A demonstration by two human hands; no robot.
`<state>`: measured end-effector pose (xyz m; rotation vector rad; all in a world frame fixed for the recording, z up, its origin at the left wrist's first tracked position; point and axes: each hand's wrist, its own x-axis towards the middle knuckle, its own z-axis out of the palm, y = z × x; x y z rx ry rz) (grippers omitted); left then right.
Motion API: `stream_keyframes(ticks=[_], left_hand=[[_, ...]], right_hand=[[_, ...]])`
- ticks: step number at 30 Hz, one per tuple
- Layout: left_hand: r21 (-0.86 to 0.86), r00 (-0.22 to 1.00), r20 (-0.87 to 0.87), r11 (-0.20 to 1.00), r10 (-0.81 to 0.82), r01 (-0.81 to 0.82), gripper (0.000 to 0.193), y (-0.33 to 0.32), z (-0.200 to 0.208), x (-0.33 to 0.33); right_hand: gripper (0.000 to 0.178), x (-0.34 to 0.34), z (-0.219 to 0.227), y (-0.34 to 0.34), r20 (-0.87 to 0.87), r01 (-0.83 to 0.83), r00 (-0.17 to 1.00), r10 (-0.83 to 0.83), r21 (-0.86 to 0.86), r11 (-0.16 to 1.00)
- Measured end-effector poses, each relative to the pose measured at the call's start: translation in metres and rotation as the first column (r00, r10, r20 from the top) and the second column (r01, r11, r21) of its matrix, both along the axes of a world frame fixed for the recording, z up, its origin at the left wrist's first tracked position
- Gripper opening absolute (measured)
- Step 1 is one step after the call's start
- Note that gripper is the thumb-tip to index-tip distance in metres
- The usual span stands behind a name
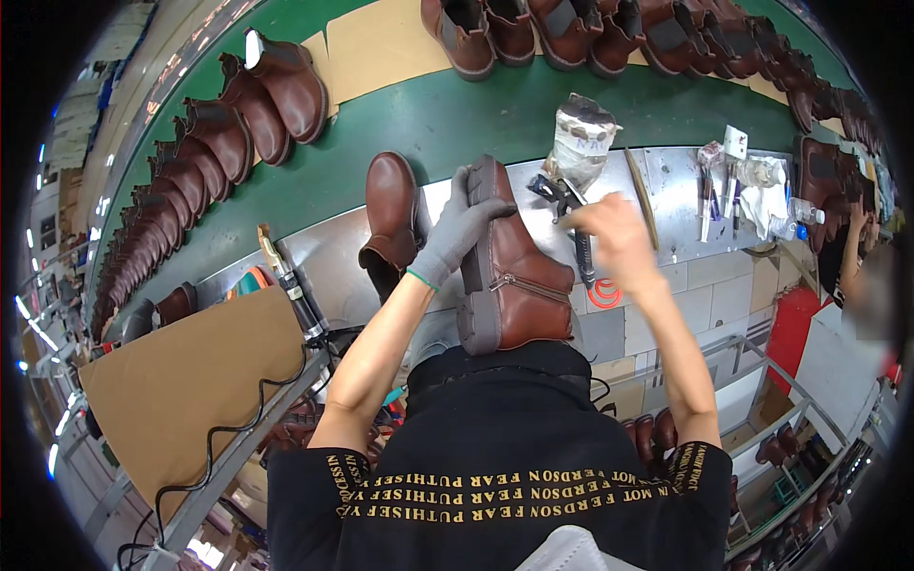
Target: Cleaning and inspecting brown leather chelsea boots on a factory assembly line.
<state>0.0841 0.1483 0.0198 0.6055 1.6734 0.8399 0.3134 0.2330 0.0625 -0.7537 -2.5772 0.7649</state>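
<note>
A brown leather ankle boot [528, 276] with a side zipper and thick dark sole is held on its side in front of my body, toe pointing away. My left hand [457, 228], in a grey glove, is closed around its forefoot, with the thumb over the sole edge. My bare right hand [614, 238] is to the right of the boot, smeared by motion, close to a black-handled tool [583, 249]. Whether its fingers touch that tool is unclear. A second brown boot [390, 205] lies on the metal bench just left of my left hand.
Brown boots [286, 86] line the green conveyor [381, 124] beyond the metal bench [333, 238]. A wrapped container [583, 133], a wooden stick [642, 200] and several brushes [709, 190] sit on the right side. A cardboard sheet [200, 381] is at left. Another person's arm [850, 252] shows far right.
</note>
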Motion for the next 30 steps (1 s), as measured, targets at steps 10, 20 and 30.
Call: stream_keyframes(ticks=[10,20,30], left_hand=[[-0.035,0.809,0.586,0.997,-0.037,0.07,0.049,0.04,0.009,-0.051],[-0.438,0.756,-0.486,0.871,-0.439,0.224,0.107,-0.069,-0.04,-0.142],[-0.156,0.967,0.252,0.988,0.033,0.007,0.076,-0.112,-0.013,-0.189]], right_hand=[[0.031,0.07,-0.105,0.043,0.231,0.586,0.796,-0.559,-0.067,0.807],[0.09,-0.089,-0.002,-0.022,0.32,0.364,0.924,-0.21,-0.562,0.743],[0.101,-0.091,-0.078,-0.002,0.1,0.232,0.957,-0.271,-0.824,0.517]])
